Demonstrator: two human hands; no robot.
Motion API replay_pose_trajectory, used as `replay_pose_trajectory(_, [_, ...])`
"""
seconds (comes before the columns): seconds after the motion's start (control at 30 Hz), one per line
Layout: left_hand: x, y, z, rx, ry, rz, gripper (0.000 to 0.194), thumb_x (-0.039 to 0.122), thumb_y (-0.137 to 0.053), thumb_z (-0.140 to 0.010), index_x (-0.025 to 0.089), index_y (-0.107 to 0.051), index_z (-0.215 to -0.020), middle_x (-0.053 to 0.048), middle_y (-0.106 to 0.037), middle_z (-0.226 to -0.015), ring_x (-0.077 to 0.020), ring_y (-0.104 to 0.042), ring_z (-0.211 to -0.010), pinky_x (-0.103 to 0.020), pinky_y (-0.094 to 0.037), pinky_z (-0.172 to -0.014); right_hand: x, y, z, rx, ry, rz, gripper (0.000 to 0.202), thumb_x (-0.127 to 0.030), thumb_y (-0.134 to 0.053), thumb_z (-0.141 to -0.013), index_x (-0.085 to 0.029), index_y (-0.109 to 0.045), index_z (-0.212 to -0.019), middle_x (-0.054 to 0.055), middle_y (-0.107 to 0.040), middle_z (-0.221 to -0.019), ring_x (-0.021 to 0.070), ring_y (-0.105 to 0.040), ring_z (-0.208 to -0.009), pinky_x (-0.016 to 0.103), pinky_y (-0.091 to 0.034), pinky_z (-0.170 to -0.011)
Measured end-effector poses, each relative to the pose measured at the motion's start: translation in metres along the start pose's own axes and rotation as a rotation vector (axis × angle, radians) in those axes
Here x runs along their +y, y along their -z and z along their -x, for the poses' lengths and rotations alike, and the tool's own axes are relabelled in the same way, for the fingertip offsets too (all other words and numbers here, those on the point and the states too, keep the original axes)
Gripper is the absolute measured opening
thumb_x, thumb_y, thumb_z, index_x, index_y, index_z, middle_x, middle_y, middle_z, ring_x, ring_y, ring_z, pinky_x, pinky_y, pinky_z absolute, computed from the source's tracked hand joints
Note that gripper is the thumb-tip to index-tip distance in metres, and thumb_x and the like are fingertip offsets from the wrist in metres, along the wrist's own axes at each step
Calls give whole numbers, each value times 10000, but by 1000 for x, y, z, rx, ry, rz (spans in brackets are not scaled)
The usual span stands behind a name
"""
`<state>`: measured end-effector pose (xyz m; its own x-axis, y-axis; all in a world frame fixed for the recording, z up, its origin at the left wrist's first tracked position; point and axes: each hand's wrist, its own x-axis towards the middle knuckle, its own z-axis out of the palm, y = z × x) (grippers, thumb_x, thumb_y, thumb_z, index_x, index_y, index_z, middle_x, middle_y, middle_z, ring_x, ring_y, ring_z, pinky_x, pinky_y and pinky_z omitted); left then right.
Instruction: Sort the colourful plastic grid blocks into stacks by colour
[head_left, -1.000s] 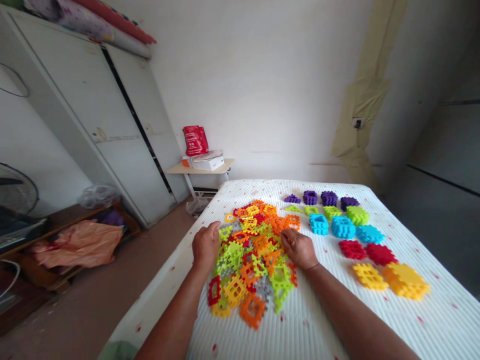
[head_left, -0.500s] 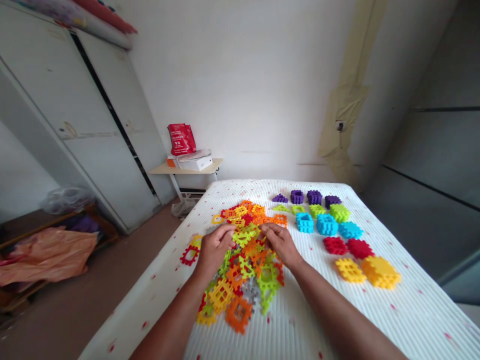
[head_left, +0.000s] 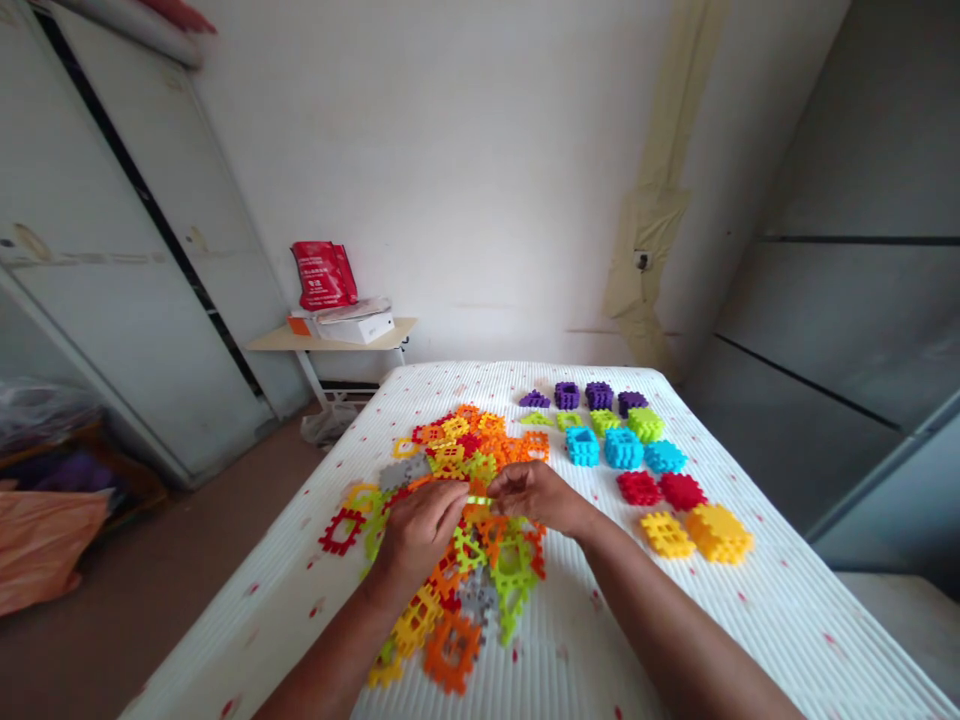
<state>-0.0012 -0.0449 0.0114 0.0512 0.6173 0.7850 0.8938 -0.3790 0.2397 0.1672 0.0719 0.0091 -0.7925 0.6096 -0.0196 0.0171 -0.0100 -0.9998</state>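
My left hand [head_left: 421, 528] is closed, thumb and fingers pinching a lime-green toothed building piece [head_left: 479, 499], seen almost edge-on. At its other end my right hand [head_left: 546, 497] curls its fingers against the piece; the fingertips are partly hidden. Both hands are over a loose pile of flat interlocking pieces. In the pile lie an orange window-frame piece [head_left: 453, 650], a yellow one [head_left: 417, 618], a lime-green triangular one [head_left: 513, 595] and grey ones [head_left: 403, 472]. A red square frame [head_left: 342, 531] lies at the pile's left edge.
Sorted stacks stand on the right of the white padded bed [head_left: 570, 640]: purple [head_left: 598, 395], lime green [head_left: 645, 424], blue [head_left: 622, 448], red [head_left: 682, 491] and yellow [head_left: 718, 533]. Behind on the left, a small table [head_left: 337, 340] bears a red bag [head_left: 324, 275] and a white box [head_left: 356, 325].
Both hands have come closer together and slightly lower, with the lime-green piece turned nearly edge-on. The camera view has shifted right, and a grey piece now shows left of the hands.
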Motion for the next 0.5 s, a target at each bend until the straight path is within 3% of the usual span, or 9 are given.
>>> replay_pose_trajectory(0.1, [1,4,1,-6,-223,-40,223,78,-520,-817,180,-631,-982,-53,-709,-878,-138,-663,-839,-253,-529,-816,-5,2,1,-41,-64,55,319,-292,-799,-470,-141,-665,-717,-20,-620,-628,92,-545,-565,227,-433,-566])
replay_pose_trajectory(0.23, [1,5,4,-57,-285,-23,217,81,-507,-828,178,-624,-983,-55,-701,-887,-134,-660,-842,-247,-540,-798,-10,4,-2,-140,-80,186,278,-255,-776,-489,-145,-670,-722,-17,-623,-637,104,-559,-579,224,-451,-553])
replay_pose_trajectory(0.37, [-9,11,5,-70,-179,-22,206,173,-560,-828,194,-619,-1024,-55,-696,-962,-146,-656,-892,-264,-540,-823,-20,15,-17,-159,-19,442,212,-164,-711,-568,-170,-674,-777,-29,-632,-671,98,-553,-593,207,-439,-558])
replay_pose_trajectory(0.5, [-39,33,9,89,81,-75,181,243,-594,-803,215,-647,-974,-47,-691,-983,-174,-650,-912,-305,-515,-874,-35,52,-50,160,70,1054,258,-91,-622,-659,-213,-678,-880,-6,-686,-787,124,-589,-691,208,-429,-623])
